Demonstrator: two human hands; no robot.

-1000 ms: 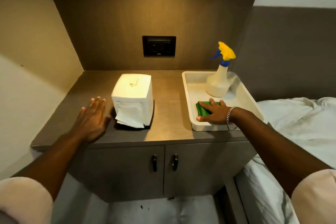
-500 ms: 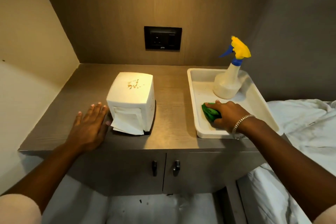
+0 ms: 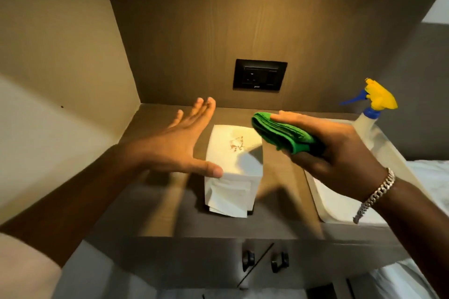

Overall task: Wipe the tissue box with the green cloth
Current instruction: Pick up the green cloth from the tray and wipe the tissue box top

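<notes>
Holding green cloth (image 3: 284, 137), right hand (image 3: 335, 150) hovers, seemingly above tissue box (image 3: 234, 167).

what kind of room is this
Probably a bedroom or hotel room: white bedding lies beside a built-in bedside cabinet, with a wall socket above it and a tissue box on top.

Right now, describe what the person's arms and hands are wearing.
Both forearms are bare. The right hand has a silver chain-link bracelet at the wrist. The left hand wears nothing. A pale, pinkish sleeve shows on the left upper arm.
</notes>
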